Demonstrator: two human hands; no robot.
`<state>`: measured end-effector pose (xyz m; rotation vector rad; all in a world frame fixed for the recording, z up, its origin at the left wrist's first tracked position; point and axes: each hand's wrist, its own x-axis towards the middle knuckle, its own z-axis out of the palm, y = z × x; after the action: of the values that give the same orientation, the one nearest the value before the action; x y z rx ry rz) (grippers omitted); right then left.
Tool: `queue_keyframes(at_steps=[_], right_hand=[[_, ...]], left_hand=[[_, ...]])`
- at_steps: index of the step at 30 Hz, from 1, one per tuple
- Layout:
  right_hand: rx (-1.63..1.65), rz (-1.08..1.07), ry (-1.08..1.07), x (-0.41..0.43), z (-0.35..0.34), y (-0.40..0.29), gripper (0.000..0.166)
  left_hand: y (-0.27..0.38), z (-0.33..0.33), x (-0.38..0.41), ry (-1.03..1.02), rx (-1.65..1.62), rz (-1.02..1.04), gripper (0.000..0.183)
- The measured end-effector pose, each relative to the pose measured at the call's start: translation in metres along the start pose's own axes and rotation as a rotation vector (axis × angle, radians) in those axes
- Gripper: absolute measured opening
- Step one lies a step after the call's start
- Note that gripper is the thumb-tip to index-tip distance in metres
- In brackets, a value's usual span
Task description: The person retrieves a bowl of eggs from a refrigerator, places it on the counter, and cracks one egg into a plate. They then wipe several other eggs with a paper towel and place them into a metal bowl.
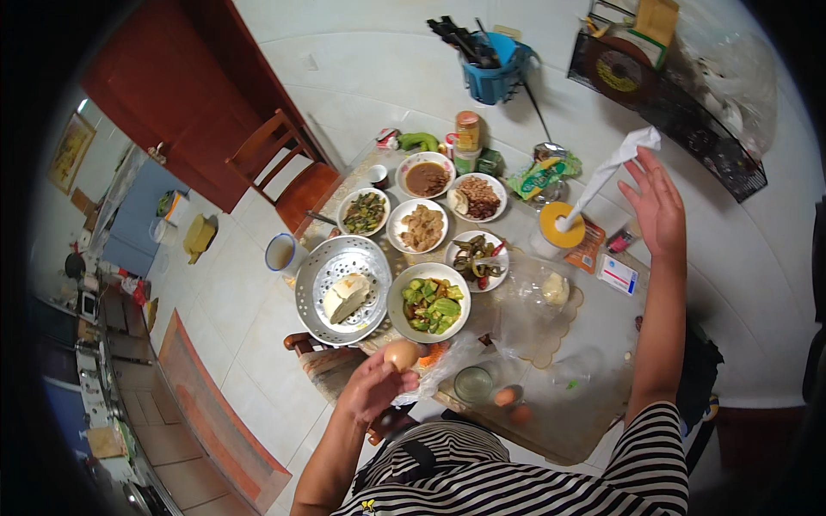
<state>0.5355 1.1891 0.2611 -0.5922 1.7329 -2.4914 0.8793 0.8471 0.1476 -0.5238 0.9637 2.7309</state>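
A brown egg is held in the fingers of my left hand, near the table's front left edge. My right hand is raised at the right beside a long strip of white tissue, which rises from a tissue canister with a yellow lid. The fingertips are close to the tissue's upper end; whether they grip it I cannot tell. Just beyond the egg stand a bowl of chopped green vegetables and a perforated metal steamer tray with a piece of steamed bread.
Several dishes of food stand farther back. A drinking glass and an egg are near the front edge, beside a clear plastic bag. An enamel mug stands at the left edge. A wooden chair is behind.
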Motion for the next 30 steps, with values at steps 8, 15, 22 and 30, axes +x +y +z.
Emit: queue_keyframes(at_steps=[8,15,22,30], right_hand=[[0.453,-0.128,-0.255,-0.107,0.056,-0.029,0.057],[0.817,0.592,-0.265,-0.245,0.116,0.083,0.047],[0.68,0.883,0.049,-0.209,0.041,0.15,0.045],[0.431,0.829,0.318,-0.074,-0.022,0.218,0.04]], left_hand=[[0.03,0.112,0.088,-0.392,-0.21,0.149,0.056],[-0.006,0.115,0.095,-0.49,-0.349,0.0,0.057],[-0.036,0.077,0.079,-0.348,-0.326,-0.227,0.062],[-0.051,0.061,0.044,-0.26,-0.212,-0.294,0.066]])
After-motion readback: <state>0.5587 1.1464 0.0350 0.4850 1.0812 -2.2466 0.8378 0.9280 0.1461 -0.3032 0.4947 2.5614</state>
